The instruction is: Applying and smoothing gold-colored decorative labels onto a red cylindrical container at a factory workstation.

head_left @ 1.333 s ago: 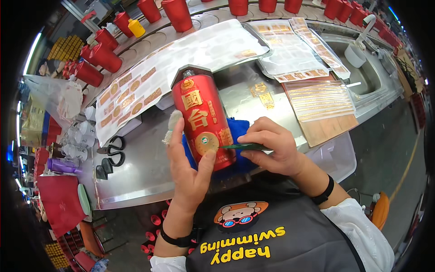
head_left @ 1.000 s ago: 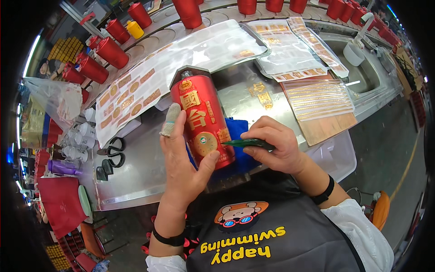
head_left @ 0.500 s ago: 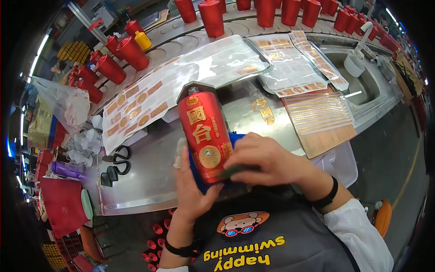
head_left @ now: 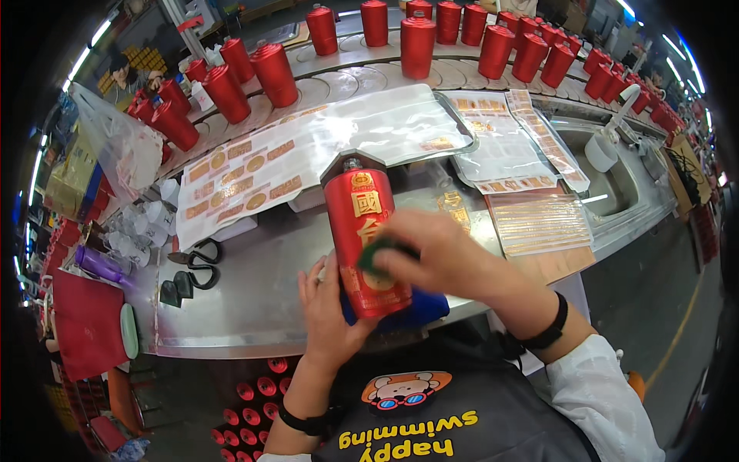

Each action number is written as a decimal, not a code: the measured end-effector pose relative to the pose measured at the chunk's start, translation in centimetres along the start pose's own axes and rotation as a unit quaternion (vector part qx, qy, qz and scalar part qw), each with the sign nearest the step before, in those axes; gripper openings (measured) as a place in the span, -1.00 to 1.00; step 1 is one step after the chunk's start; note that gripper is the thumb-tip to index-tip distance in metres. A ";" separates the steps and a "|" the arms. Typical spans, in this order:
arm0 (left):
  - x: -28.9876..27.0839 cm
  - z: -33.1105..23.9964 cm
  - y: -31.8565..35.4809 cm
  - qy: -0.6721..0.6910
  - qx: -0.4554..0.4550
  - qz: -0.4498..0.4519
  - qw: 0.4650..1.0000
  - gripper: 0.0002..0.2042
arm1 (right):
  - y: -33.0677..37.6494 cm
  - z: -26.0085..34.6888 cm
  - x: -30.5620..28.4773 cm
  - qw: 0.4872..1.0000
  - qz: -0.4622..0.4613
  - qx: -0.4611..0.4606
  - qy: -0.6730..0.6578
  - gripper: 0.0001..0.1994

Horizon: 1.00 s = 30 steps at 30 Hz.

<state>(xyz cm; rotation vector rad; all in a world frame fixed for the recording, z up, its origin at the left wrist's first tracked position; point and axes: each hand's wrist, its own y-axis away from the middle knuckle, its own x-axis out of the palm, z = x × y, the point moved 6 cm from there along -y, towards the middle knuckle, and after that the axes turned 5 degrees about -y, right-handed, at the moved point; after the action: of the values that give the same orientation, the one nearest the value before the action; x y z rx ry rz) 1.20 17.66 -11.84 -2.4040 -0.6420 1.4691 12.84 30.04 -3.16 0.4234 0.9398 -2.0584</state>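
Note:
A red bottle [head_left: 343, 223] with gold lettering and a round gold emblem lies on its back at the table's middle, its neck pointing away from me. My left hand [head_left: 327, 317] holds the bottle's lower left side, thumb near its base. My right hand [head_left: 443, 254] is closed on a dark green scraper [head_left: 376, 256], smeared by motion. That scraper lies over the middle of the bottle's front and hides part of the lettering and emblem. Under the bottle's lower end shows a blue cloth [head_left: 428, 309]. A dark angular holder [head_left: 337, 165] surrounds the neck end.
Sheets of gold stickers [head_left: 239, 181] lie beyond the bottle, with another sticker sheet [head_left: 504, 146] to the right. Black-handled scissors [head_left: 202, 266] rest at left. A sink [head_left: 616, 196] is at right. Several red bottles [head_left: 416, 48] stand on the conveyor [head_left: 346, 81] behind.
My right hand has moved the green scraper up from the bottle's lower edge to its middle. My left hand stays at the bottle's side. The whole view has shifted slightly.

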 end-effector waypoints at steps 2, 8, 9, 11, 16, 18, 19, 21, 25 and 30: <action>0.1 0.2 -0.2 0.009 -0.008 -0.008 1.000 -0.08 | -1.0 -0.4 -1.5 0.994 -0.070 0.019 0.080 -0.83; -1.5 -1.3 -0.8 -0.073 0.046 -0.021 0.996 -0.05 | -1.0 -1.4 -1.8 0.993 -0.100 0.045 0.043 -0.82; -0.8 -0.7 -0.4 -0.049 0.029 -0.023 0.998 -0.05 | -0.8 -0.6 -1.3 0.999 -0.047 0.013 0.019 -0.82; 0.0 -0.1 0.1 -0.020 0.014 -0.021 0.999 -0.05 | -0.3 0.0 -0.7 1.000 0.005 -0.014 -0.002 -0.81; -1.0 -1.0 -0.5 -0.063 0.027 -0.009 0.998 -0.07 | -0.2 0.2 -2.0 0.996 -0.054 0.032 0.060 -0.81; -1.2 -1.0 -0.6 -0.053 0.027 -0.018 0.998 -0.07 | 0.5 1.1 -0.1 0.992 0.080 0.033 -0.088 -0.82; -1.3 -1.1 -0.6 -0.047 0.030 -0.027 0.998 -0.07 | 0.8 0.5 0.1 0.995 0.045 0.036 -0.082 -0.81; -0.3 -0.3 0.0 -0.020 0.008 -0.027 0.999 -0.09 | 0.9 0.2 -1.1 0.999 -0.032 -0.006 0.030 -0.80; 0.6 0.4 0.3 0.012 0.002 -0.013 1.000 -0.11 | 3.2 3.2 0.6 0.986 0.050 -0.155 0.041 -0.68; 0.4 0.2 0.3 0.012 -0.001 -0.012 1.000 -0.13 | 3.1 2.3 -1.0 0.986 -0.012 -0.142 0.082 -0.63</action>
<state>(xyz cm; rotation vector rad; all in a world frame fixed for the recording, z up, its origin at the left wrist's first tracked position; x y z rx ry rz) 1.22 17.56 -12.39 -2.4029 -0.6662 1.4290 16.02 27.65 -2.48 0.4343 1.3227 -1.8942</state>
